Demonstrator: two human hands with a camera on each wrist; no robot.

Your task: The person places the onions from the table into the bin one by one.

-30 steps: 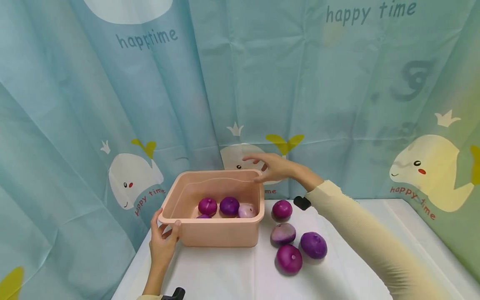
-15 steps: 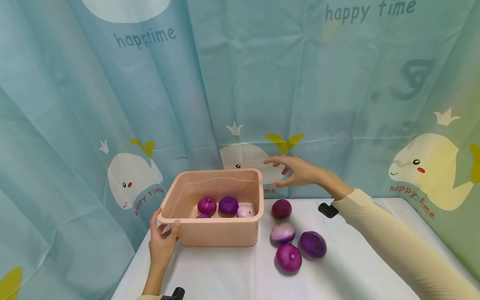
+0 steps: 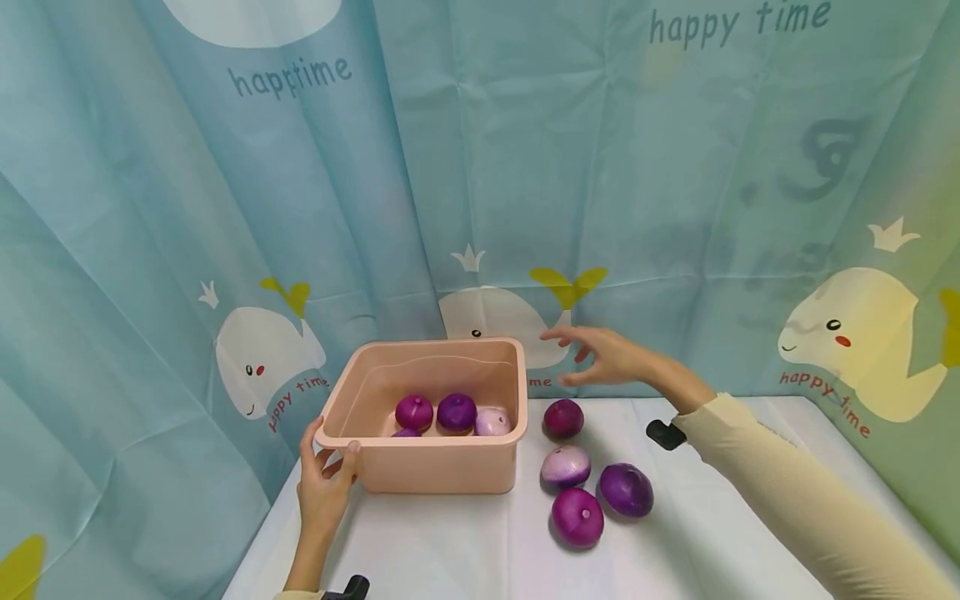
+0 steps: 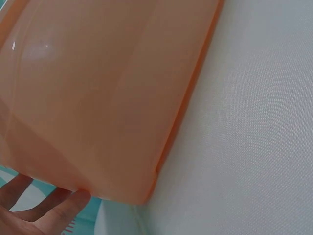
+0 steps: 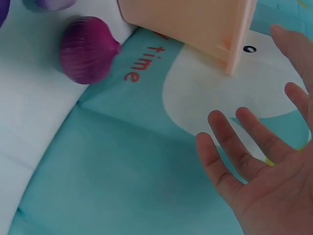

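The place looks like a small staged recording corner rather than a lived-in room. A light blue fabric backdrop (image 3: 480,167) fills the whole upper part of the head view and wraps round both sides, hanging in loose folds and creases. It is printed with cartoon whales (image 3: 262,358) wearing little crowns and with the words "happy time" at the upper left and upper right. At the bottom centre stands a desk (image 3: 465,542) covered in plain white cloth, pushed right up against the backdrop. No walls, furniture, windows or appliances show behind the fabric, so what kind of building it is in cannot be told.
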